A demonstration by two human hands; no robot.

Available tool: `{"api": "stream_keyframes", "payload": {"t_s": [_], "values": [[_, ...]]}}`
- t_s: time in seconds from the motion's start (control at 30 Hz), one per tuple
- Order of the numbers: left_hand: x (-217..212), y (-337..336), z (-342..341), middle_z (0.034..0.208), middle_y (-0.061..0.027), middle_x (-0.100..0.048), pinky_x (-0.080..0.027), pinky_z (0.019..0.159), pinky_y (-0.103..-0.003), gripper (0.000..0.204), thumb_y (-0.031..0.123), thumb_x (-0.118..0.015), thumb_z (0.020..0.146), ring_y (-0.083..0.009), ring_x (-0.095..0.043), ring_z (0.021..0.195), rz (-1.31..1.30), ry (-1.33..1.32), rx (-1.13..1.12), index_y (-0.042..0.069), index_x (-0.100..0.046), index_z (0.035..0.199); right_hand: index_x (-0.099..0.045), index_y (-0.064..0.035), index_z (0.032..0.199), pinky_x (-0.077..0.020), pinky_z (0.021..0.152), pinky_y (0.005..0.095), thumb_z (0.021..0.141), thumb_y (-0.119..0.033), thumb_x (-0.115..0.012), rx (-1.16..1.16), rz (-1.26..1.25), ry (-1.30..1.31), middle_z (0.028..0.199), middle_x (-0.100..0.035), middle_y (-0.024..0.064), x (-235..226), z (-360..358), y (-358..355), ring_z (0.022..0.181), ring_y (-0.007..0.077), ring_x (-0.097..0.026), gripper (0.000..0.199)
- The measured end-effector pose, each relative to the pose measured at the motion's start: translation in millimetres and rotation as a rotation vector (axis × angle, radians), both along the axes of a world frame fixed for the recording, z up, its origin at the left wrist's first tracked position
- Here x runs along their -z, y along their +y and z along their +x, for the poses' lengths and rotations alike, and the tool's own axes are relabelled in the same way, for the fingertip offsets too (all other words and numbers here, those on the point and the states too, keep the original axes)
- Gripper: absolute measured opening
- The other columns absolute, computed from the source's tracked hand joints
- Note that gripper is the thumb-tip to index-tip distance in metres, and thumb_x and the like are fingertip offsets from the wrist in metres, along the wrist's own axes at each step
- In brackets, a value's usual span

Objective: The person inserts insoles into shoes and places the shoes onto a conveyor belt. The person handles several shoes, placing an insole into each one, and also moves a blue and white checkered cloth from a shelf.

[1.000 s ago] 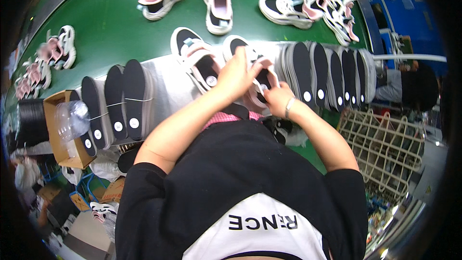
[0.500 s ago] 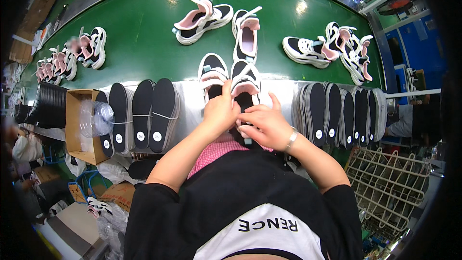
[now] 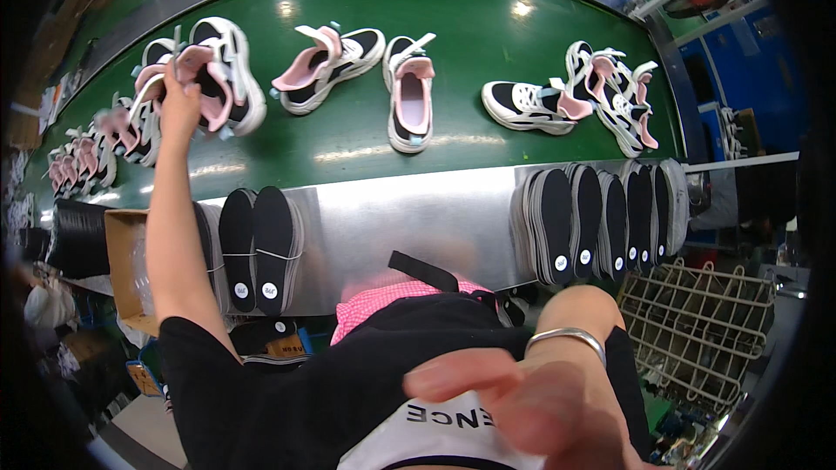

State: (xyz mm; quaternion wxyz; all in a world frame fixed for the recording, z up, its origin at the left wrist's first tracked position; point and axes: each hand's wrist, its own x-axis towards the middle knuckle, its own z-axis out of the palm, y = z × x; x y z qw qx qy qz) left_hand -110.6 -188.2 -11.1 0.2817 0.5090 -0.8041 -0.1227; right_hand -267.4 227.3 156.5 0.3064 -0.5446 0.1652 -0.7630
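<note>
Your left hand (image 3: 180, 109) has fingers at the pink collars of the sneaker pair (image 3: 213, 78), one shoe either side, can't tell if pinching; your blurred right hand (image 3: 531, 392), finger state unclear, well apart

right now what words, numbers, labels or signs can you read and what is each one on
Shirt: large dark capital letters on a white panel, partly behind the right hand; not copied out here.
Left insoles: round white labels, marks too small to read surely.
Right insoles: the same.
Brown box below the left insoles: dark print, partly hidden.
Shoes: none readable.
</note>
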Motion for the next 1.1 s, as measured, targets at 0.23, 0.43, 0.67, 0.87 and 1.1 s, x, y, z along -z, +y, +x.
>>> {"api": "stream_keyframes", "payload": {"t_s": [0.23, 0.43, 0.67, 0.87, 1.1], "values": [[96, -33, -25, 0.105, -0.0208, -0.050, -0.029, 0.092, -0.042, 0.049, 0.027, -0.052, 0.072, -0.0370, -0.041, 0.103, -0.117, -0.363, -0.345, 0.003, -0.043, 0.114, -0.065, -0.0299, 0.087, -0.0303, 0.072, 0.0597, 0.085, -0.041, -0.036, 0.332, -0.182, -0.275, 0.106, -0.042, 0.0282, -11, -2, -61, 0.100, 0.0456, -0.030, 0.031], [37, 42, -104, 0.098, -0.0130, -0.056, -0.033, 0.083, -0.045, 0.039, 0.034, -0.050, 0.077, -0.0248, -0.052, 0.093, 0.109, -0.094, 0.219, 0.005, -0.052, 0.102, -0.064, -0.0287, 0.085, -0.0271, 0.078, 0.0586, 0.086, -0.040, -0.036, 0.108, 0.045, -0.186, 0.114, -0.036, 0.0187, -3, -16, -39, 0.108, 0.0381, -0.025, 0.030], [67, 94, -153, 0.094, -0.0143, -0.058, -0.029, 0.086, -0.048, 0.075, 0.064, -0.033, 0.074, -0.0282, -0.053, 0.094, -0.062, -0.342, 0.263, -0.004, -0.055, 0.096, -0.063, -0.0254, 0.083, -0.0223, 0.087, 0.0566, 0.086, -0.037, -0.038, 0.108, 0.115, -0.075, 0.125, -0.028, 0.0063, -17, -24, -25, 0.118, 0.0270, -0.017, 0.028], [32, 166, -213, 0.089, -0.0161, -0.060, -0.036, 0.080, -0.038, 0.065, 0.060, -0.051, 0.063, -0.0271, -0.057, 0.086, 0.484, -0.569, 0.369, 0.002, -0.058, 0.091, -0.063, -0.0225, 0.079, -0.0206, 0.092, 0.0557, 0.086, -0.042, -0.036, 0.042, 0.107, 0.138, 0.132, -0.024, 0.0027, -10, -59, -13, 0.124, 0.0244, -0.016, 0.034], [31, 197, -215, 0.082, -0.0114, -0.062, -0.036, 0.076, -0.039, 0.028, 0.027, -0.053, 0.065, -0.0254, -0.059, 0.079, 0.452, -0.570, 0.333, 0.006, -0.063, 0.080, -0.056, -0.0030, 0.094, -0.0362, 0.081, 0.0398, 0.080, -0.033, -0.044, 0.118, 0.364, 0.499, 0.107, -0.050, 0.0191, 0, -84, 39, 0.099, 0.0302, -0.047, 0.036]]}}
